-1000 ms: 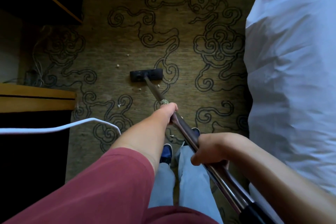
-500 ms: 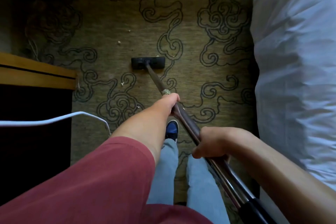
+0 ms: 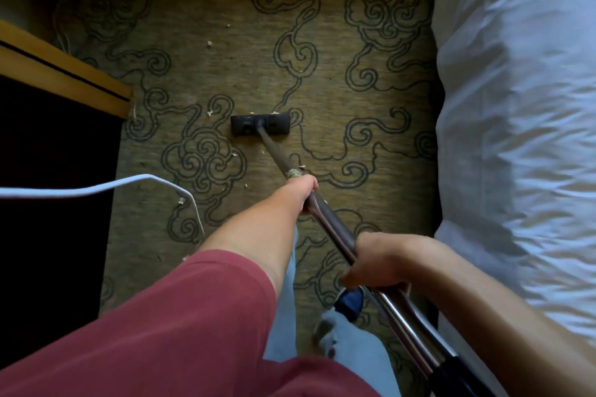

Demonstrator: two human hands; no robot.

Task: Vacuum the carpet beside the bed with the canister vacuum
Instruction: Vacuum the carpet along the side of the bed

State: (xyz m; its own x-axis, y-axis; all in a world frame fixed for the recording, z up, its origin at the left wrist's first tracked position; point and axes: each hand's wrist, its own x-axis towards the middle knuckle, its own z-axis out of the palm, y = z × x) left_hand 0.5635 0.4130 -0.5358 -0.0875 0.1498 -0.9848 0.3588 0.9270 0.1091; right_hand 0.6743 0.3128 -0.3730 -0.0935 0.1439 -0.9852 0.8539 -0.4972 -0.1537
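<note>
An olive carpet (image 3: 322,80) with dark swirls lies beside the white bed (image 3: 516,106). The right hand (image 3: 375,263) grips the dark metal wand (image 3: 335,226); farther along, the left hand (image 3: 301,195) wraps it. The black floor head (image 3: 260,124) rests mid-carpet among crumbs. No writing is legible.

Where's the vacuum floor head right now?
In the head view the floor head lies flat on the patterned carpet, mid-frame, between the wooden furniture at left and the white bedding at right, with crumbs ahead.
</note>
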